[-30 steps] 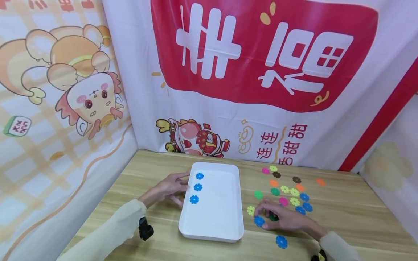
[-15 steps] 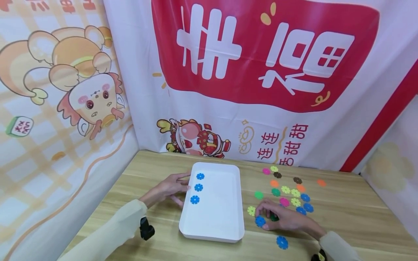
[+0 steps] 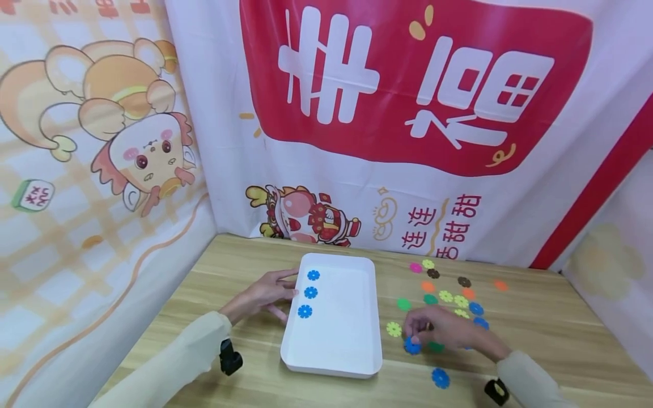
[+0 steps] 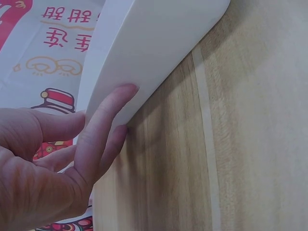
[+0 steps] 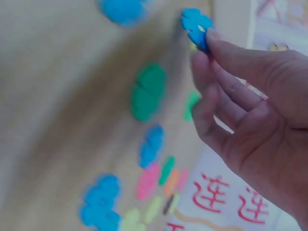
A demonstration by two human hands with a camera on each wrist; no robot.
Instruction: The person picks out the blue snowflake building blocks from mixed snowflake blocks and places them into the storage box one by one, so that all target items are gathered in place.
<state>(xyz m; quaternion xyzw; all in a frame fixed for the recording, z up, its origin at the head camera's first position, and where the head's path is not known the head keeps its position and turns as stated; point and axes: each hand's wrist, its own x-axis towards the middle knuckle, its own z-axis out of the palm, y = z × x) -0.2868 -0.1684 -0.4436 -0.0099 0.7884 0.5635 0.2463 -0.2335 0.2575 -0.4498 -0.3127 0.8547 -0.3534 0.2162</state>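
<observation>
A white rectangular tray [image 3: 343, 340] lies on the wooden table, with three blue snowflake-shaped discs [image 3: 310, 292] in a line along its left side. My left hand [image 3: 264, 293] rests against the tray's left wall; in the left wrist view its extended fingers [image 4: 108, 108] touch the outer wall and the thumb is at the rim. To the right of the tray, my right hand [image 3: 442, 327] pinches another blue snowflake disc [image 5: 195, 25] between thumb and fingertip. A dark green disc [image 3: 436, 347] lies partly hidden under that hand.
Several discs in yellow, orange, pink, brown, green and blue lie scattered on the table beyond the right hand, among them an orange disc [image 3: 501, 285]. A lone blue disc [image 3: 441, 378] lies nearer the front. A printed curtain [image 3: 316, 164] hangs behind the table.
My right hand has drawn its fingers together on the blue disc and shifted slightly right and up, covering the pink disc nearby. The left hand stays against the tray.
</observation>
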